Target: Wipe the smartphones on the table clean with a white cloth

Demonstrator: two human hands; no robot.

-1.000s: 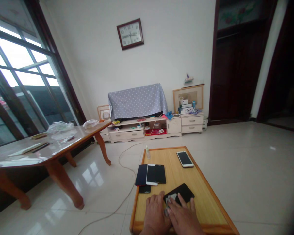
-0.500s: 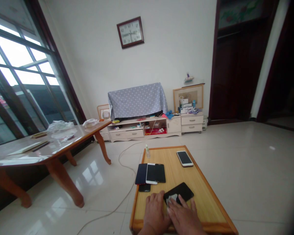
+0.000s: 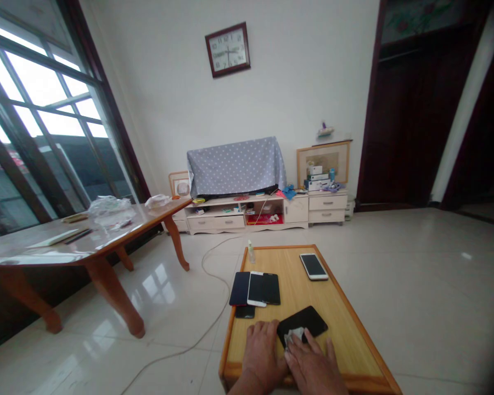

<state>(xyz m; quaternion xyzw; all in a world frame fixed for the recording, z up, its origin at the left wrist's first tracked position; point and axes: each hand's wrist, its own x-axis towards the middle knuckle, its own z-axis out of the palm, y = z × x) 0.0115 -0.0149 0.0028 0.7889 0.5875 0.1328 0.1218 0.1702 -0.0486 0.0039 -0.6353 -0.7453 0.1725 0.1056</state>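
A black smartphone (image 3: pixel 307 318) lies askew near the front of the small wooden table, its dark face up. At its left edge my left hand (image 3: pixel 262 351) is closed, with the thumb near the lower corner. My right hand (image 3: pixel 313 362) presses a crumpled white tissue (image 3: pixel 295 333) against the phone's lower left part with its fingertips. Further left are a dark blue phone (image 3: pixel 239 288), a white-edged phone (image 3: pixel 255 289) and a black phone (image 3: pixel 271 289), side by side and overlapping. Another dark phone (image 3: pixel 245 312) is partly covered below them.
The table has a raised orange-brown rim (image 3: pixel 356 315). A white phone (image 3: pixel 313 266) lies at the back right, and a small clear bottle (image 3: pixel 251 253) stands at the back left. A cable (image 3: pixel 189 351) runs across the floor. A larger table (image 3: pixel 144 219) stands left.
The whole view has shifted slightly with the head. Both hands keep their places at the black phone, and the tissue stays under the right fingertips near its lower left.
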